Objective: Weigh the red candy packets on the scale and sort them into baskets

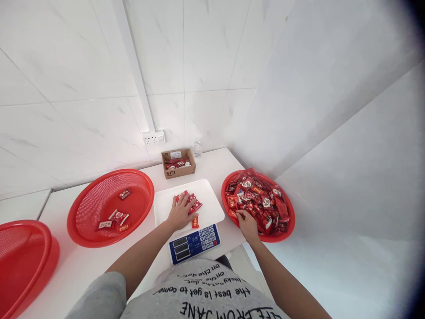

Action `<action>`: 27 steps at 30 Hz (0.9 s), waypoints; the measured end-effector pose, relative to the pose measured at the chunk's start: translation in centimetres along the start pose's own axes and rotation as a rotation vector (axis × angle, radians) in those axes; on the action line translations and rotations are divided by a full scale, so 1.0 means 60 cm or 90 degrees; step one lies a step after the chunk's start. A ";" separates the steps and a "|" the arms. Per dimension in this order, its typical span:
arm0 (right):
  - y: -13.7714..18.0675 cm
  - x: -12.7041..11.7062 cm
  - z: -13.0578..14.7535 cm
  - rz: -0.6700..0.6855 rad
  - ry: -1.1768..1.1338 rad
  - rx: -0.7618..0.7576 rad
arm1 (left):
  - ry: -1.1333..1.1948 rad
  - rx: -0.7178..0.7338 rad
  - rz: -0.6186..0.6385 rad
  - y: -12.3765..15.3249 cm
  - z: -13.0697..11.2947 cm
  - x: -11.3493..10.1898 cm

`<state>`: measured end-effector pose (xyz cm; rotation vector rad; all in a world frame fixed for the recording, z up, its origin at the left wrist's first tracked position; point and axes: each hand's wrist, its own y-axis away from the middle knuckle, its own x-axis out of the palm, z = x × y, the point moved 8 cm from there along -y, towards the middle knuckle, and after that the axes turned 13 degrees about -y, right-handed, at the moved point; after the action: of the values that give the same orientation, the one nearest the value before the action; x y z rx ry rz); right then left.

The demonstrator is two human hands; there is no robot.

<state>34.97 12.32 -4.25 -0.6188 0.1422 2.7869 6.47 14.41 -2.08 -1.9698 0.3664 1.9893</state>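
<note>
My left hand (181, 212) lies palm down with fingers spread over several small red packets (196, 205) on the white scale pan (209, 208). Another red packet with yellow lettering (195, 222) rests by its thumb. Below the pan is the scale's blue keypad panel (194, 243). At the near left rim of a full red basket (292, 221), my right hand (247, 226) pinches a small red packet (233, 214) between thumb and fingers. Many red wrapped packets (259, 199) are heaped in that basket.
A red mesh basket (78, 237) holding several packets stands left of the scale, with another red basket (49, 266) farther left. Behind the scale are a small cardboard box (181, 171) with red packets and a clear plastic container (198, 149). A wall socket (153, 138) sits above.
</note>
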 end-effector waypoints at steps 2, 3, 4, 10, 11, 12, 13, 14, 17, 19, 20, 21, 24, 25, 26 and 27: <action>0.001 0.001 0.002 0.004 0.002 0.000 | -0.002 0.001 -0.002 0.004 -0.010 0.000; 0.001 0.001 0.003 0.004 0.005 0.000 | -0.002 0.010 0.000 0.006 -0.018 0.001; 0.001 0.000 0.004 0.004 0.007 0.001 | -0.003 0.020 0.002 0.007 -0.025 0.002; 0.001 0.000 0.006 0.003 0.006 0.004 | -0.001 0.045 -0.005 0.006 -0.027 -0.002; 0.001 0.000 0.006 0.005 0.007 0.003 | -0.002 0.056 -0.010 0.006 -0.026 -0.006; 0.001 0.000 0.006 0.007 0.008 0.003 | -0.005 0.064 -0.016 0.005 -0.024 -0.010; 0.001 0.001 0.005 0.010 0.009 0.004 | -0.010 0.065 -0.021 0.004 -0.021 -0.014; 0.001 0.001 0.004 0.012 0.010 0.005 | -0.016 0.056 -0.024 0.003 -0.017 -0.017; 0.000 0.001 0.003 0.013 0.013 0.005 | -0.022 -0.001 -0.002 -0.004 -0.003 -0.016; 0.000 0.002 0.002 0.014 0.016 0.005 | -0.011 -0.027 0.029 -0.009 0.001 -0.008; -0.001 0.002 0.001 0.014 0.017 0.007 | -0.006 -0.031 0.039 -0.010 0.002 -0.004; -0.001 0.002 0.001 0.014 0.017 0.008 | -0.004 -0.032 0.040 -0.011 0.001 -0.003; 0.000 0.002 0.003 0.011 0.013 0.003 | -0.012 -0.030 0.002 -0.010 0.002 -0.009; 0.000 0.002 0.003 0.010 0.012 0.001 | -0.017 -0.028 -0.014 -0.009 0.002 -0.013; 0.000 0.001 0.004 0.009 0.012 0.001 | -0.020 -0.027 -0.027 -0.007 0.003 -0.017; 0.000 0.001 0.004 0.008 0.014 0.002 | -0.022 -0.029 -0.036 -0.005 0.005 -0.021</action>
<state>34.82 12.38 -4.06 -0.6492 0.1555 2.7927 6.34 14.75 -0.81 -1.9486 0.2574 2.0098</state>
